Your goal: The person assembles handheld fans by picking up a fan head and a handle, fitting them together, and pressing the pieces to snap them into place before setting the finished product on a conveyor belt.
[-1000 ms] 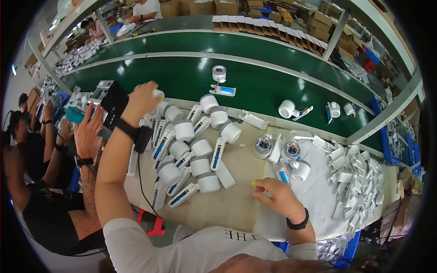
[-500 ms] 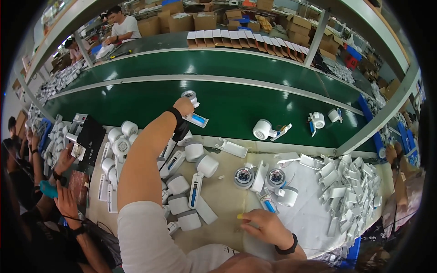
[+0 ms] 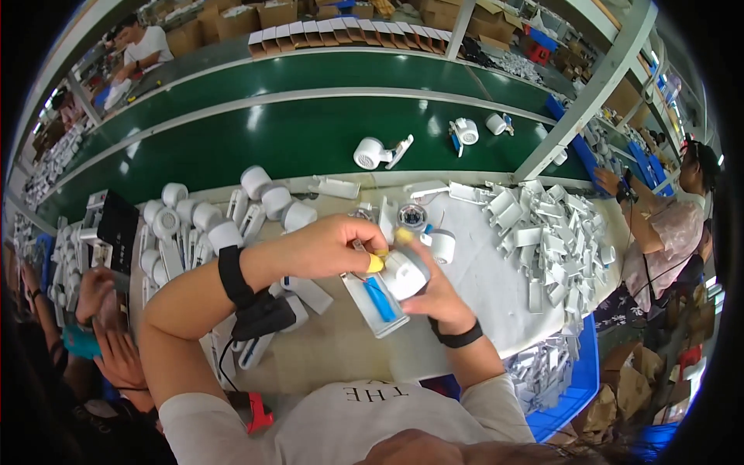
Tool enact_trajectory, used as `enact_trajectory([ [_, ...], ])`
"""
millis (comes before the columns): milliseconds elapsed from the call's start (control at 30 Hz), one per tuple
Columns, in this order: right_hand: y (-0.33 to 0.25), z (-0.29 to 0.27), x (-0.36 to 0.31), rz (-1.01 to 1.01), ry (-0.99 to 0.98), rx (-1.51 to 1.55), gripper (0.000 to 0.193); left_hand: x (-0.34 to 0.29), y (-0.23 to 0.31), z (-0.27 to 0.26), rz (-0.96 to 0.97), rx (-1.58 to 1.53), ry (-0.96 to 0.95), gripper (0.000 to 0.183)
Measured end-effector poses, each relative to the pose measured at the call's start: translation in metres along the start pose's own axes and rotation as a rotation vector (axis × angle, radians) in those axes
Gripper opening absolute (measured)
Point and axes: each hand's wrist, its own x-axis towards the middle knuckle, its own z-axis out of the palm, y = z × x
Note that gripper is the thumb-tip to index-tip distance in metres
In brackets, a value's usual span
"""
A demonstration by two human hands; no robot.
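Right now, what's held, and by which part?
Right hand holds the white cylindrical head beside an open white tray, thumb and fingers around the head's side. Left hand: fingertips near where head and tray meet; grip unclear.

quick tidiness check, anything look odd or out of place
No spill stands out, nor visible damage on the held white unit. The loose white casings at right lie jumbled, tilted across one another, so look untidy.

Both hands are on a white round-headed device above the pale table.
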Motion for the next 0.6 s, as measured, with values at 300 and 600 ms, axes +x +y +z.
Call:
enact_trajectory([
  [300, 0.015, 0.013, -0.040, -0.436, 0.112, -0.832, 0.088, -0.043, -0.066, 0.068, -0.105, -0.800, 0.239, 0.037],
  [600, 0.019, 0.014, -0.047, 0.154, 0.078, 0.514, 0.074, -0.045, -0.064, 0.085, 0.106, -1.059, 0.264, 0.032],
])
